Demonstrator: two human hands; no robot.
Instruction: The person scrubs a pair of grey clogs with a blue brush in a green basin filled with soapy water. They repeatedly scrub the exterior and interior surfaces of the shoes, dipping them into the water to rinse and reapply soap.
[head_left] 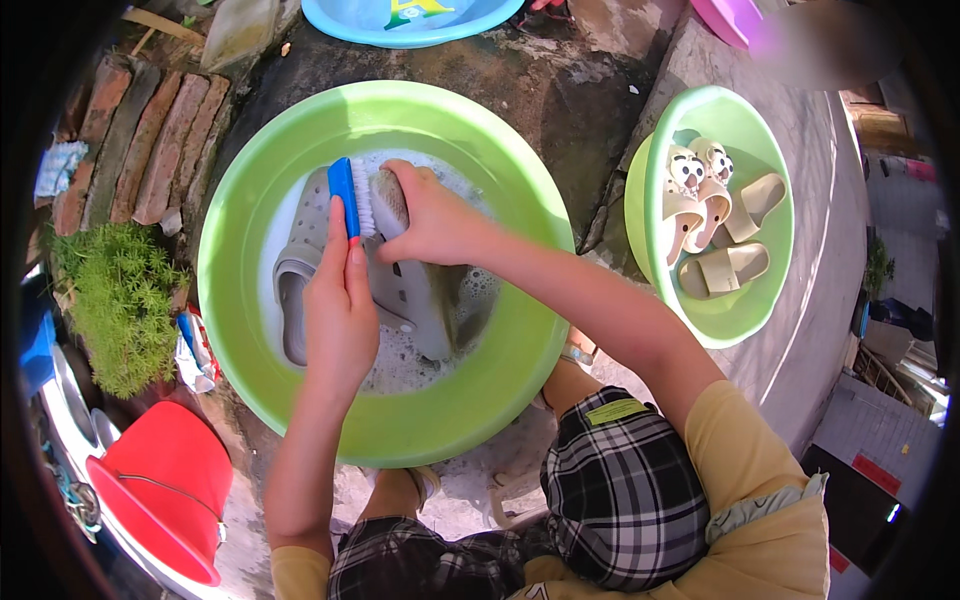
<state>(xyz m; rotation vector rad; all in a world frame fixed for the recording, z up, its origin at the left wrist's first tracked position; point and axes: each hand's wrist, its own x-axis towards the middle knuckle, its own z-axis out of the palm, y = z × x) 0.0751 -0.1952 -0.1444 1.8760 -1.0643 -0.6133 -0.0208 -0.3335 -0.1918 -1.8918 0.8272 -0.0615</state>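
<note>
I count one scrub brush [344, 192], two grey clogs [309, 226], two green basins [420, 435], one red bucket [185, 465], two olive slides [722, 271].

Held clog [410, 300] partly hidden behind right hand [437, 214].

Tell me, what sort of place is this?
Probably an outdoor yard or courtyard, perhaps at a home: sunlight falls across the rough ground, a row of bricks sits beside a leafy plant, and a large green basin of soapy water rests on the ground.
</note>
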